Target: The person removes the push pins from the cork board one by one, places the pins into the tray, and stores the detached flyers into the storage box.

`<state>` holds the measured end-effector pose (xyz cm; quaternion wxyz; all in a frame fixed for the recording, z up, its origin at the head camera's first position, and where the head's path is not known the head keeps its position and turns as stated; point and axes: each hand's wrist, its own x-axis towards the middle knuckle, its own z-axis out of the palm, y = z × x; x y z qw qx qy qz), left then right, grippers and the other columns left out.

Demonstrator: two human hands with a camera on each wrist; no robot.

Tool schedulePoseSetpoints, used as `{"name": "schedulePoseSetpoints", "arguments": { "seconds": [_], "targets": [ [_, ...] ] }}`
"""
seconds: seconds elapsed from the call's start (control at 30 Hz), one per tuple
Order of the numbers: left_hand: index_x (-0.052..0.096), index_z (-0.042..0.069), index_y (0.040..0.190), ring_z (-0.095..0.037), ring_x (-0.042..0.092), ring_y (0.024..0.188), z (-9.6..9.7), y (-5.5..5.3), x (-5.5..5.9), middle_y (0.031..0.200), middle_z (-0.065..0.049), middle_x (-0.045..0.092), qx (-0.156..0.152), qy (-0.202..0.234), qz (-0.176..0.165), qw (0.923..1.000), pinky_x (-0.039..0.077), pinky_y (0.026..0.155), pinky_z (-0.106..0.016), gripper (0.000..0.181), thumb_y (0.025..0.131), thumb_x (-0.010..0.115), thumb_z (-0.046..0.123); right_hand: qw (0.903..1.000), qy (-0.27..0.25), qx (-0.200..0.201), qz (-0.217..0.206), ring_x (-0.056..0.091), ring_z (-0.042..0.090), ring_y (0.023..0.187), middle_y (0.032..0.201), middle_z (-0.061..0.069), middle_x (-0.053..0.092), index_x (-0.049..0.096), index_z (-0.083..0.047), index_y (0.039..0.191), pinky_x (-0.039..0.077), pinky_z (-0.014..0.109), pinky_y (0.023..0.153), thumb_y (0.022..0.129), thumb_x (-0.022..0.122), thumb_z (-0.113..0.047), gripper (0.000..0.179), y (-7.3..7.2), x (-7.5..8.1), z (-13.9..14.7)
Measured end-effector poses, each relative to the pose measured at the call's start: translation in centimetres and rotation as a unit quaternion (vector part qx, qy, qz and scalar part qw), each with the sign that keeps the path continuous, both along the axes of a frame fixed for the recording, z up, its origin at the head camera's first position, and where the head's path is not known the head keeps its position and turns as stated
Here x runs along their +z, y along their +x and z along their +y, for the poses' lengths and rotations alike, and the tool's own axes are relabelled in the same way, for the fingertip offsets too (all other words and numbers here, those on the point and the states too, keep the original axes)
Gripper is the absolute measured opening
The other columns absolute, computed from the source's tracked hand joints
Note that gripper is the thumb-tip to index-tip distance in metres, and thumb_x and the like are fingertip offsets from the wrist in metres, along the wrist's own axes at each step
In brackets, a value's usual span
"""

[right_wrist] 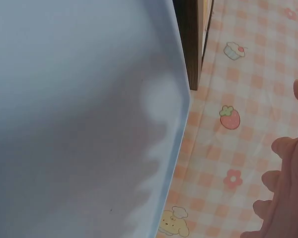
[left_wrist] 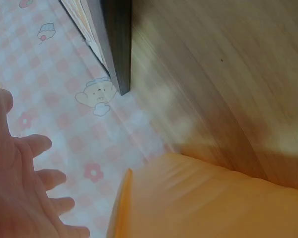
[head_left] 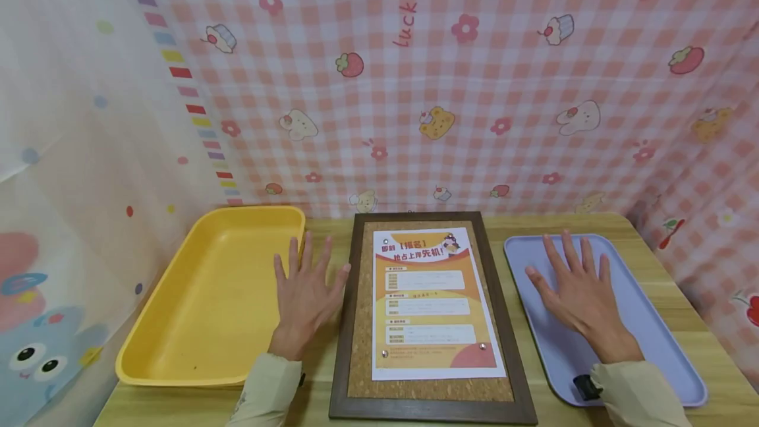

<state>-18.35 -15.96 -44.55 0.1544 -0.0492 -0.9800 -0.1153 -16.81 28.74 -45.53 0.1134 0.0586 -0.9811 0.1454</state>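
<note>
My left hand [head_left: 304, 302] is spread flat with its fingers apart, over the right side of a yellow tray [head_left: 207, 295]. Over a lavender tray [head_left: 542, 335] my right hand [head_left: 578, 295] is likewise spread, palm down and holding nothing. Between the two hands lies a cork board [head_left: 362, 361] in a dark wooden frame. Pinned to it is an orange and white printed sheet [head_left: 433, 354], with silver pins [head_left: 483, 346] showing at its corners. In the left wrist view the fingers [left_wrist: 52, 178] are extended beside the yellow tray's edge.
All three stand side by side on a wood-grain table [head_left: 320, 374]. Behind it hangs a pink checked curtain [head_left: 379, 97] with cartoon prints, and a pale curtain [head_left: 71, 150] closes off the left. A small black object [head_left: 587, 387] is at the right cuff.
</note>
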Motion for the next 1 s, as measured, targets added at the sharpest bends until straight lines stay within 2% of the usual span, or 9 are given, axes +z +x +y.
{"name": "schedulePoseSetpoints", "arguments": {
  "seconds": [0.2, 0.43, 0.57, 0.7, 0.87, 1.0],
  "targets": [
    [0.04, 0.018, 0.154, -0.039, 0.012, 0.151, 0.7, 0.0, 0.1, 0.162, -0.017, 0.024, -0.032, 0.008, -0.021, 0.9992, 0.007, 0.117, -0.065, 0.064, 0.101, 0.04, 0.055, 0.9997, 0.001, 0.025, -0.001, 0.002, 0.052, 0.148, 0.164, 0.024, 0.007, 0.018, -0.009, 0.16, -0.002, 0.073, 0.111, 0.102, 0.041, -0.055, 0.077, -0.1, 0.1, -0.4],
    [0.044, 0.016, 0.152, -0.041, 0.024, 0.148, 1.7, 0.3, -0.1, 0.161, -0.016, 0.029, -0.08, -0.024, -0.021, 0.9962, 0.016, 0.117, -0.062, 0.061, 0.1, 0.05, 0.047, 0.9968, -0.015, 0.077, -0.017, 0.016, 0.055, 0.144, 0.16, 0.029, 0.018, 0.027, -0.006, 0.157, 0.005, 0.071, 0.111, 0.102, 0.047, -0.049, 0.072, 0.1, 0.2, -0.9],
    [0.041, 0.018, 0.153, -0.039, 0.023, 0.149, 2.1, 0.3, -0.4, 0.161, -0.015, 0.028, -0.104, -0.033, -0.046, 0.993, 0.018, 0.117, -0.061, 0.06, 0.101, 0.049, 0.046, 0.9923, -0.043, 0.116, -0.001, 0.023, 0.055, 0.14, 0.157, 0.03, 0.026, 0.034, -0.005, 0.154, 0.011, 0.071, 0.11, 0.101, 0.054, -0.041, 0.068, 0.1, -0.3, -1.2],
    [0.038, 0.018, 0.155, -0.038, 0.021, 0.149, 2.4, 0.2, -0.9, 0.161, -0.014, 0.028, -0.124, -0.024, -0.069, 0.9896, 0.018, 0.117, -0.061, 0.061, 0.102, 0.046, 0.048, 0.9879, -0.056, 0.143, 0.019, 0.029, 0.056, 0.137, 0.153, 0.031, 0.032, 0.039, -0.004, 0.151, 0.018, 0.071, 0.108, 0.099, 0.06, -0.035, 0.065, 0.2, -0.6, -1.5],
    [0.038, 0.016, 0.155, -0.038, 0.02, 0.15, 2.7, -0.1, -1.3, 0.162, -0.015, 0.027, -0.149, -0.015, -0.088, 0.9848, 0.017, 0.117, -0.061, 0.061, 0.103, 0.045, 0.047, 0.9828, -0.058, 0.17, 0.045, 0.036, 0.054, 0.131, 0.147, 0.033, 0.04, 0.045, 0.0, 0.146, 0.026, 0.069, 0.102, 0.095, 0.066, -0.028, 0.062, 0.4, -0.8, -1.8],
    [0.037, 0.015, 0.155, -0.038, 0.02, 0.15, 2.9, -0.5, -1.8, 0.162, -0.015, 0.027, -0.157, -0.027, -0.105, 0.9817, 0.018, 0.117, -0.06, 0.06, 0.103, 0.045, 0.045, 0.9812, -0.067, 0.176, 0.04, 0.042, 0.052, 0.127, 0.142, 0.032, 0.045, 0.047, 0.001, 0.144, 0.031, 0.068, 0.098, 0.092, 0.07, -0.026, 0.063, 0.7, -0.9, -2.2]
  ]
}}
